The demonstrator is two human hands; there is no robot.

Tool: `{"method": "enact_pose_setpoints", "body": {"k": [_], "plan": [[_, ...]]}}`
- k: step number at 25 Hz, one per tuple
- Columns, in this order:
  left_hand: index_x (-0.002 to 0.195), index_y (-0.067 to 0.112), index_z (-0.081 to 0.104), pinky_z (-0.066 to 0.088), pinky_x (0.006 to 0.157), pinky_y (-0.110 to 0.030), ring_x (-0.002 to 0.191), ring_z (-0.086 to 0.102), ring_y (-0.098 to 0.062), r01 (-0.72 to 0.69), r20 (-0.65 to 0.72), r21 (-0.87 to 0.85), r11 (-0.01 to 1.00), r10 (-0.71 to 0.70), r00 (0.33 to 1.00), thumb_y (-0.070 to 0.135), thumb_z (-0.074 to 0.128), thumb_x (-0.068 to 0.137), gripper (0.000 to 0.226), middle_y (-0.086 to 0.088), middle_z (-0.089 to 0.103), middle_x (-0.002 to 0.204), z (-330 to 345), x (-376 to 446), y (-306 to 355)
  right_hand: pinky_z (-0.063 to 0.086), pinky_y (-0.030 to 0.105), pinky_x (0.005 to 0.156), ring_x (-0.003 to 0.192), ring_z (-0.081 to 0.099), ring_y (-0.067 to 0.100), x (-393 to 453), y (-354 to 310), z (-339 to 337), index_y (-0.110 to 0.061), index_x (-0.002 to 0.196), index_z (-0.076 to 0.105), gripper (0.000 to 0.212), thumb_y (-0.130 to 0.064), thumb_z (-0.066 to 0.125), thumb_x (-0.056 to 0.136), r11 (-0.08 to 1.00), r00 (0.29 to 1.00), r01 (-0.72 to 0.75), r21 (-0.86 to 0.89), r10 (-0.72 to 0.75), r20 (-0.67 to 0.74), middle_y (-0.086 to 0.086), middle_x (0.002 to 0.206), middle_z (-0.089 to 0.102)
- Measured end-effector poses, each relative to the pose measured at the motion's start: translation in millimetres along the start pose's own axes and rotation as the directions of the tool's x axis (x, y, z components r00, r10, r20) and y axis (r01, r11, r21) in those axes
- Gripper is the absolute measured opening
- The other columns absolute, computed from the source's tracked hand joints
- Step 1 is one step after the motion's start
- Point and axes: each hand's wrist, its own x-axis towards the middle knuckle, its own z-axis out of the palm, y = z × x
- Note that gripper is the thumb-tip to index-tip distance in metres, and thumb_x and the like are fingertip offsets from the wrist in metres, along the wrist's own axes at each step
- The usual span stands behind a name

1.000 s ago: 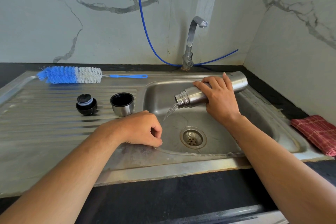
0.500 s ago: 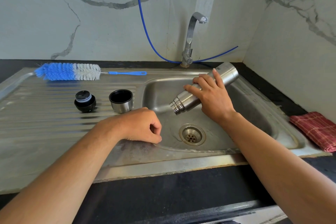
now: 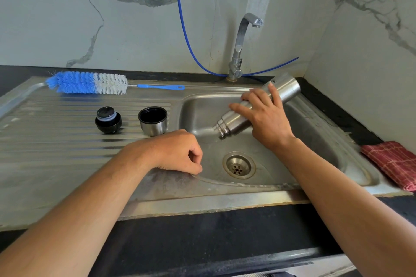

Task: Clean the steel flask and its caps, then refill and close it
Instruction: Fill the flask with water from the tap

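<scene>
Since a second ago I've tipped the flask (image 3: 258,105) steeper: base up toward 1 o'clock, mouth down toward 7. The stream that was pouring out back then is gone; I can't tell if anything is dripping from the mouth now.

My right hand (image 3: 266,117) is wrapped around the flask's middle, fingers curled over the top of the body, thumb side hidden. Flask hangs over the sink basin (image 3: 198,105), mouth above and at roughly 11 o'clock from the drain (image 3: 239,165), not touching the basin as far as I can see.

My left hand (image 3: 177,153) hasn't shifted: loose fist, fingers curled in, holding nothing, resting on the sink's front rim at 9 o'clock from the drain.

On the ribbed drainboard (image 3: 56,141), at 9 o'clock from the flask:
- steel cup cap (image 3: 153,122), open end up, dark inside, just at 12 o'clock from my left hand
- black stopper cap (image 3: 108,120), threaded end up, near the cup cap at its 9 o'clock, the two apart

Bottle brush (image 3: 90,83), blue and white bristles, blue handle (image 3: 161,87), lies along the back edge of the drainboard, bristles toward 9 o'clock.

Tap (image 3: 240,47) stands at the back of the basin, 12 o'clock from the drain, no water visible from the spout. Blue hose (image 3: 182,20) runs down the marble wall and behind the tap's base.

Red checked cloth (image 3: 394,162) sits on the black desk (image 3: 202,231) at 3 o'clock, just beside the sink's right edge.
</scene>
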Motion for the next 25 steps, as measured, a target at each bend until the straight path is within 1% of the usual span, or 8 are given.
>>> {"method": "enact_pose_setpoints", "body": {"k": [2, 4, 7, 14, 19, 22, 24, 25], "plan": [[0.070, 0.024, 0.076, 0.057, 0.082, -0.039, 0.071, 0.066, -0.003, 0.000, 0.002, 0.002, 1.000, 0.000, 1.000, 0.033, 0.073, 0.085, 0.018, 0.018, 0.070, 0.066, -0.1, 0.4, 0.3, 0.009, 0.061, 0.124, 0.136, 0.045, 0.033, -1.2, -1.6, 1.0, -0.036, 0.141, 0.055, 0.078, -0.011, 0.083, 0.072, 0.999, 0.999, 0.042, -0.012, -0.041, 0.021, 0.007, 0.134, 0.057], [0.070, 0.024, 0.077, 0.057, 0.081, -0.040, 0.071, 0.067, -0.002, 0.000, 0.005, 0.005, 1.000, 0.000, 1.000, 0.034, 0.073, 0.085, 0.018, 0.019, 0.070, 0.067, -0.2, 0.8, -0.3, 0.010, 0.062, 0.123, 0.136, 0.044, 0.032, 0.3, -2.7, 1.4, -0.036, 0.141, 0.055, 0.076, -0.011, 0.081, 0.074, 1.000, 1.000, 0.013, -0.004, -0.013, 0.007, 0.007, 0.135, 0.056], [0.070, 0.025, 0.076, 0.057, 0.080, -0.040, 0.071, 0.066, -0.003, 0.001, 0.000, 0.006, 1.000, -0.001, 1.000, 0.034, 0.073, 0.085, 0.017, 0.019, 0.070, 0.067, 0.3, 0.4, -0.3, 0.011, 0.062, 0.123, 0.136, 0.045, 0.033, -0.6, -4.2, 2.3, -0.036, 0.140, 0.057, 0.077, -0.009, 0.081, 0.072, 0.997, 0.997, 0.074, 0.013, -0.074, 0.033, 0.007, 0.134, 0.057], [0.070, 0.024, 0.076, 0.057, 0.080, -0.039, 0.069, 0.066, -0.004, 0.001, 0.005, 0.010, 1.000, -0.001, 1.000, 0.033, 0.073, 0.085, 0.018, 0.017, 0.070, 0.066, 0.1, 0.2, 0.1, 0.012, 0.061, 0.124, 0.135, 0.045, 0.032, -3.8, -3.1, 5.1, -0.037, 0.141, 0.055, 0.083, -0.007, 0.083, 0.069, 0.999, 0.997, 0.032, 0.010, -0.033, 0.073, 0.005, 0.132, 0.057], [0.071, 0.023, 0.077, 0.057, 0.079, -0.038, 0.070, 0.066, -0.003, 0.001, -0.001, 0.030, 1.000, -0.001, 1.000, 0.033, 0.072, 0.084, 0.017, 0.018, 0.070, 0.067, 0.0, 0.4, 0.1, 0.010, 0.059, 0.123, 0.133, 0.046, 0.031, -2.7, -1.6, 4.2, -0.036, 0.141, 0.055, 0.081, -0.010, 0.083, 0.070, 1.000, 0.997, -0.007, 0.013, 0.006, 0.079, 0.004, 0.132, 0.056], [0.070, 0.024, 0.076, 0.058, 0.080, -0.039, 0.070, 0.066, -0.003, 0.005, 0.008, 0.026, 1.000, -0.005, 1.000, 0.033, 0.072, 0.084, 0.018, 0.018, 0.069, 0.065, -1.0, 0.1, 0.9, 0.012, 0.057, 0.123, 0.130, 0.048, 0.028, -3.1, -2.1, 1.6, -0.036, 0.140, 0.055, 0.077, -0.010, 0.080, 0.072, 0.992, 0.991, -0.097, 0.083, 0.089, 0.097, 0.001, 0.130, 0.057], [0.070, 0.024, 0.076, 0.058, 0.083, -0.039, 0.071, 0.067, -0.003, 0.012, 0.018, 0.025, 1.000, -0.013, 1.000, 0.035, 0.072, 0.084, 0.018, 0.019, 0.069, 0.064, -0.9, -0.7, 0.7, 0.023, 0.054, 0.121, 0.126, 0.050, 0.026, 0.5, -0.9, -2.9, -0.035, 0.141, 0.053, 0.077, -0.011, 0.079, 0.072, 0.941, 0.965, -0.252, 0.227, 0.226, 0.132, -0.003, 0.130, 0.059], [0.071, 0.025, 0.076, 0.058, 0.084, -0.039, 0.074, 0.067, -0.002, 0.012, 0.020, 0.030, 0.999, -0.012, 1.000, 0.036, 0.071, 0.084, 0.017, 0.019, 0.069, 0.065, -0.7, -0.6, 0.0, 0.031, 0.050, 0.117, 0.124, 0.052, 0.025, 5.9, -0.1, -7.3, -0.034, 0.141, 0.052, 0.078, -0.013, 0.080, 0.071, 0.875, 0.934, -0.354, 0.331, 0.311, 0.177, -0.004, 0.130, 0.059]]}}
